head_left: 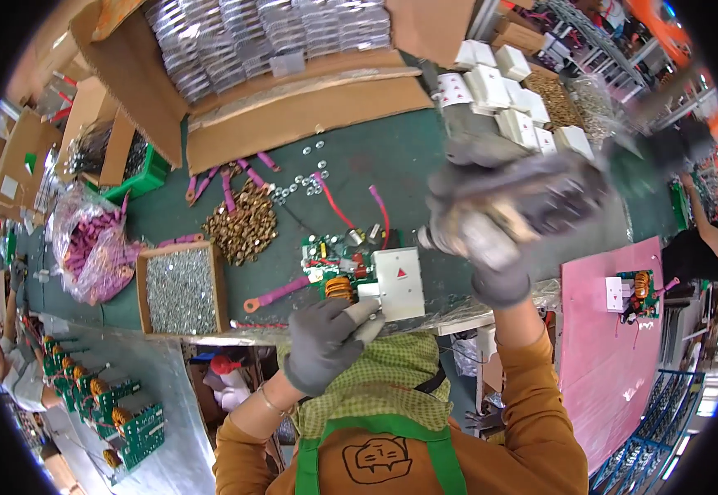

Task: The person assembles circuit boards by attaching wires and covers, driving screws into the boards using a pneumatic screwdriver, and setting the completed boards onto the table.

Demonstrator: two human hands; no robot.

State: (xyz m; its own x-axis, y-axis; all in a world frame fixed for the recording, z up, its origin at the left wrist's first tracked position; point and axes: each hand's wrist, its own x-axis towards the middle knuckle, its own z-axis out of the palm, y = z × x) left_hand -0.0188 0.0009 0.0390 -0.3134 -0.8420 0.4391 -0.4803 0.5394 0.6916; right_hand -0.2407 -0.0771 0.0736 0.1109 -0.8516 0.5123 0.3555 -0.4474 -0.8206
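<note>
My left hand [326,342], in a grey glove, is at the near edge of a green circuit board [319,257]. Its thumb and finger come together beside a white plate [399,283] with a red triangle; what they pinch is too small to make out. The board carries a copper coil [341,288], and red and pink leads rise from its far side. My right hand [491,256], also gloved, grips a dark power driver [549,198] smeared by motion. The driver's narrow tip is in the air beyond the plate's right edge. A pink-sleeved cable lug [276,294] sticks out left of the board.
Brass nuts [243,223], scattered washers [301,183] and a carton of small screws [181,289] lie to the left. A large cardboard box [309,107] of clear plastic parts stands behind. White plates [495,87] are stacked far right. Another board [644,293] sits on a pink surface.
</note>
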